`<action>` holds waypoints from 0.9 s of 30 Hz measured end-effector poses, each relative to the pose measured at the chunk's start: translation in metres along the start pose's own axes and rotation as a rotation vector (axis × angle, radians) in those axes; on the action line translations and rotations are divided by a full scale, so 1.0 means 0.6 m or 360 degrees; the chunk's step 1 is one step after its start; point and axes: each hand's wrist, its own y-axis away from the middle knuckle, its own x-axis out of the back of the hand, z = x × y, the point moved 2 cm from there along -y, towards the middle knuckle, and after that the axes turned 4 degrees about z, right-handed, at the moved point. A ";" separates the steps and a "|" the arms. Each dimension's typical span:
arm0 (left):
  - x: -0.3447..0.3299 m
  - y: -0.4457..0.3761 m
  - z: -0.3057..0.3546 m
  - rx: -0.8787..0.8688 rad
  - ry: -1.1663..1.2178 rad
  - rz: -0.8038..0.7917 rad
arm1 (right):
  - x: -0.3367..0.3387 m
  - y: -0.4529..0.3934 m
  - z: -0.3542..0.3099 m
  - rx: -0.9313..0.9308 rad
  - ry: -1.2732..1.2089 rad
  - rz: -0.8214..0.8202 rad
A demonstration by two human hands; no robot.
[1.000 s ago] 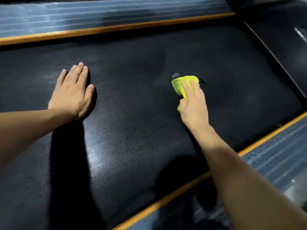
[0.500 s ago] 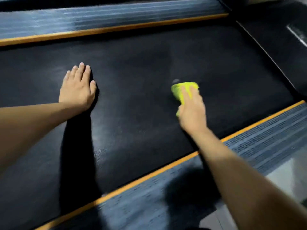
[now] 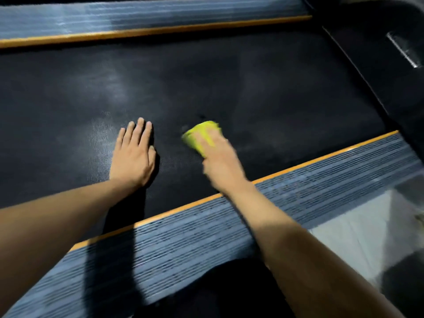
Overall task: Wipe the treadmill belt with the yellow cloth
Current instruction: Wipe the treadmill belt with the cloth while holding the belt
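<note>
**Treadmill belt: both hands down, cloth under the right**

The left hand [image 3: 134,158] lies flat, palm down, on the black textured treadmill belt [image 3: 263,88]. Its fingers [image 3: 140,131] are straight and held close together, holding nothing; the forearm crosses the near side rail [image 3: 321,180], a grey ribbed strip edged with an orange line.

Just right of that hand, apart from it, the yellow cloth [image 3: 198,135] sits bunched on the belt, near the belt's near edge. The right hand [image 3: 220,159] rests on top of the cloth with fingers laid over it, pressing it to the belt. This hand is motion-blurred, so whether its fingers curl around the cloth cannot be told.

The far side rail [image 3: 149,17] runs along the top of the view. At the far right, a black cover [image 3: 390,53] adjoins the belt's end.
</note>
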 end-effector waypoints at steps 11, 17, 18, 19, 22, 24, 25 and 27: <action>-0.001 -0.004 0.005 0.0104 0.0026 -0.0008 | 0.029 0.034 0.044 -0.0734 0.0119 0.0102; 0.006 -0.002 0.008 0.0062 0.0044 -0.0011 | -0.062 0.061 -0.133 0.0080 -0.0163 0.0055; 0.006 -0.002 0.008 0.0055 0.0058 -0.0014 | -0.058 0.055 -0.114 0.0127 -0.0149 0.0058; 0.008 -0.003 0.008 0.0052 0.0070 -0.0017 | -0.051 0.047 -0.086 0.0111 -0.0126 0.0082; 0.016 0.006 -0.003 -0.0014 0.0050 -0.0050 | -0.019 0.028 0.016 -0.0382 -0.0005 0.0297; 0.022 0.027 -0.023 -0.0082 0.0020 -0.0084 | 0.002 0.027 0.060 -0.0643 0.0079 0.0358; 0.027 0.042 -0.039 -0.0111 0.0012 -0.0107 | 0.007 0.030 0.063 -0.0701 0.0061 0.0341; 0.040 0.065 -0.076 -0.0146 -0.0011 -0.0132 | 0.010 0.037 0.040 -0.0745 0.0022 0.0332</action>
